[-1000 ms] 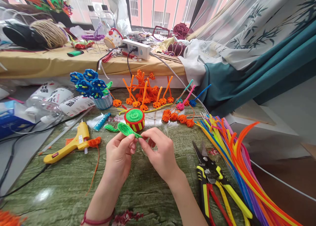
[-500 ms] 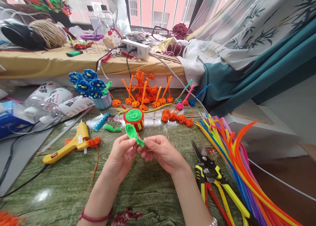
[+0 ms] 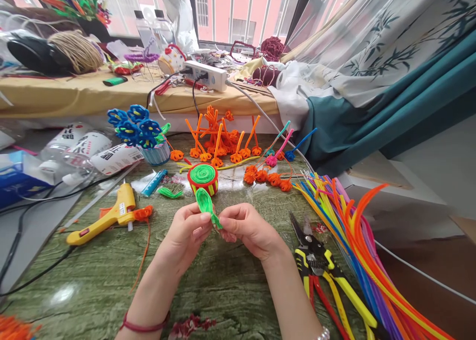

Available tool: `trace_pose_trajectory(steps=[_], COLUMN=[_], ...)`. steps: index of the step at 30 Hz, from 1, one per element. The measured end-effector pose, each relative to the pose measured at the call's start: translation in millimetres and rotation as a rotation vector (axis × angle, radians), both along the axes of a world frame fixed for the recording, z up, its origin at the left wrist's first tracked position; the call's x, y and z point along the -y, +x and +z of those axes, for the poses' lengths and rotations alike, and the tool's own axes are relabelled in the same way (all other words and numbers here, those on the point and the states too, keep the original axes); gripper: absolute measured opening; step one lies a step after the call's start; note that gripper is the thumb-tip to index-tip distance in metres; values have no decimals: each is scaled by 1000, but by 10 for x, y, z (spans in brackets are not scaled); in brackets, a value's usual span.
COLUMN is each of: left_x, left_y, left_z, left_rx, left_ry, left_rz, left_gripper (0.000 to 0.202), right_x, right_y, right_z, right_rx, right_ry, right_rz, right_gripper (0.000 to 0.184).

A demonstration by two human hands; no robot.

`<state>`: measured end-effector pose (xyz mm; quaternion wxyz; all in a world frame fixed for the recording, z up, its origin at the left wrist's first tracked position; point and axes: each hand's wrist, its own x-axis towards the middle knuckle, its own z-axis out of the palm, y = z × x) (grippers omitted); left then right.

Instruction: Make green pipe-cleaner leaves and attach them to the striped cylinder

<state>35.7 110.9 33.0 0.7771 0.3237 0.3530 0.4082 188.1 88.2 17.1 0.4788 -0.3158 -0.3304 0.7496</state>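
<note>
Both my hands meet over the green marbled tabletop [image 3: 92, 280] and pinch a small green pipe-cleaner leaf [image 3: 205, 202]. My left hand [image 3: 187, 232] grips the leaf near its base with thumb and fingers closed. My right hand [image 3: 248, 229] pinches the leaf's twisted stem end from the right. The leaf stands nearly upright between them. Just behind it sits a round red-and-yellow coil with a green spiral top [image 3: 203, 177]. A second green leaf [image 3: 170, 193] lies flat to the left.
A yellow glue gun [image 3: 107, 216] lies at left, yellow-handled cutters [image 3: 320, 268] at right beside a bundle of coloured pipe cleaners [image 3: 357, 241]. Orange pipe-cleaner flowers [image 3: 219, 137] and a cup of blue ones [image 3: 143, 132] stand behind. Cables and a power strip [image 3: 205, 74] lie beyond.
The leaf has turned from lying sideways to standing nearly upright. Both hands have drawn slightly nearer to me and lower, still pinching it.
</note>
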Motion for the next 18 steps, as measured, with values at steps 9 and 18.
trace_pose_trajectory(steps=[9,18], left_x=[24,4], left_y=[-5,-10], left_z=[36,14], left_rx=[-13,-40], left_ry=[11,46], left_rz=[-76,-54], left_gripper=[17,18], right_x=[47,29], right_y=[10,15], right_z=[-12,33], right_rx=[-1,91], right_ry=[32,11], right_rz=[95,-5], right_gripper=[39,32])
